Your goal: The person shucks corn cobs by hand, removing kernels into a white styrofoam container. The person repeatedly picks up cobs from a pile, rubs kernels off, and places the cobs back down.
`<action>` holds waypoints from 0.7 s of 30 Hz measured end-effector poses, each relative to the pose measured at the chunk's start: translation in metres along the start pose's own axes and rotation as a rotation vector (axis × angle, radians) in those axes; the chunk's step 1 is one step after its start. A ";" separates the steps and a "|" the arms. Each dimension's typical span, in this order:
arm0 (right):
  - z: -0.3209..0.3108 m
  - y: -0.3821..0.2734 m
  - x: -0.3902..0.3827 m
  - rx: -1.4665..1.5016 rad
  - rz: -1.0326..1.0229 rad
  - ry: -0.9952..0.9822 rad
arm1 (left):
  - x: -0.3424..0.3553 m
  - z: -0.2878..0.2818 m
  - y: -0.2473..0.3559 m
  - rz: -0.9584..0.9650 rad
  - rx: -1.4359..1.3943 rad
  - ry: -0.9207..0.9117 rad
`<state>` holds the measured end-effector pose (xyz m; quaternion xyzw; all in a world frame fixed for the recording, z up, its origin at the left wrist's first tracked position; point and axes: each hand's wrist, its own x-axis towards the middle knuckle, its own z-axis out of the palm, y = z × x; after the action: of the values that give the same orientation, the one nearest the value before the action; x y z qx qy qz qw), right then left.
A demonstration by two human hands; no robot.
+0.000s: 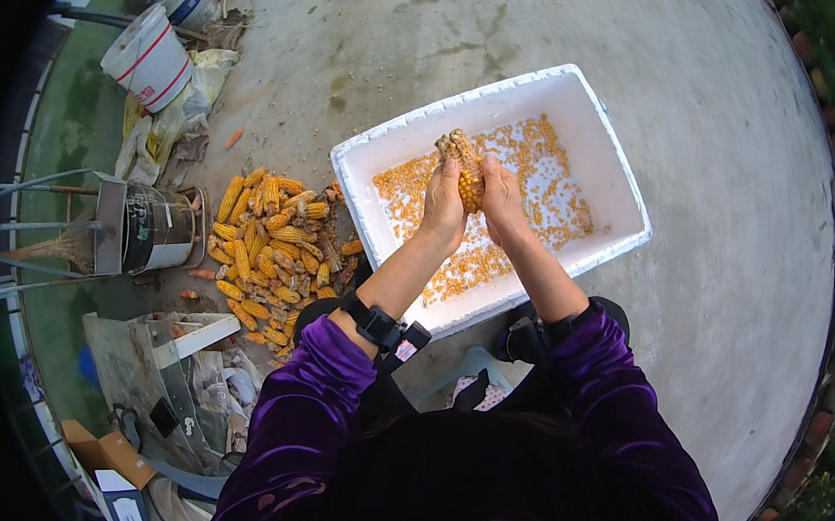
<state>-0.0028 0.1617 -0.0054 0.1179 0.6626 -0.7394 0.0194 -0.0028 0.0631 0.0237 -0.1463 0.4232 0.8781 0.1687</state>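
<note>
Over the white foam box (620,176), both my hands are closed around corn. My left hand (444,203) presses from the left and my right hand (502,197) from the right, thumbs toward each other. Between them shows a yellow corn cob (470,183), held roughly upright with its kernels on. Two brownish blunt ends stick out above the fingers, so a second cob may lie against the first; the palms hide the rest. Loose corn kernels (543,158) are scattered across the bottom of the box beneath my hands.
Left of the box lies a heap of corn cobs (270,240) on the concrete floor (729,261). Beyond it stand a dark metal bucket (158,225) and a white bucket with red bands (149,65). Cardboard (114,450) and clutter lie at the lower left. A light-blue stool (472,361) shows below me.
</note>
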 end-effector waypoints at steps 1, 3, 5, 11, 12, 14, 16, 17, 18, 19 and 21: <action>0.004 -0.002 0.000 0.012 -0.050 0.051 | 0.000 0.001 0.003 0.016 -0.028 0.011; -0.003 -0.012 0.004 -0.175 -0.179 0.035 | 0.004 -0.002 0.006 0.038 -0.084 0.055; -0.001 -0.021 -0.005 -0.457 -0.383 -0.003 | 0.007 -0.017 0.010 -0.030 -0.059 0.019; -0.006 -0.038 -0.008 -0.116 -0.153 -0.273 | 0.009 -0.018 0.024 -0.089 0.047 0.064; -0.010 -0.037 -0.007 -0.098 -0.121 -0.302 | 0.012 -0.021 0.030 -0.054 0.137 0.050; -0.015 -0.040 -0.007 -0.063 -0.054 -0.363 | 0.016 -0.026 0.044 0.013 0.314 0.026; -0.016 -0.043 -0.006 0.077 0.077 -0.368 | 0.018 -0.030 0.045 0.033 0.243 -0.056; -0.016 -0.051 -0.008 0.197 0.219 -0.339 | 0.015 -0.026 0.046 0.042 0.237 -0.059; -0.015 -0.056 -0.010 0.317 0.360 -0.306 | 0.012 -0.023 0.046 0.051 0.231 -0.061; -0.011 -0.057 -0.009 0.322 0.378 -0.255 | 0.011 -0.022 0.046 0.075 0.270 -0.105; -0.011 -0.045 -0.007 0.268 0.352 -0.242 | 0.009 -0.021 0.045 0.096 0.341 -0.152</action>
<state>-0.0028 0.1767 0.0390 0.1438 0.5208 -0.8145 0.2113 -0.0277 0.0214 0.0390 -0.0286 0.5585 0.8091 0.1805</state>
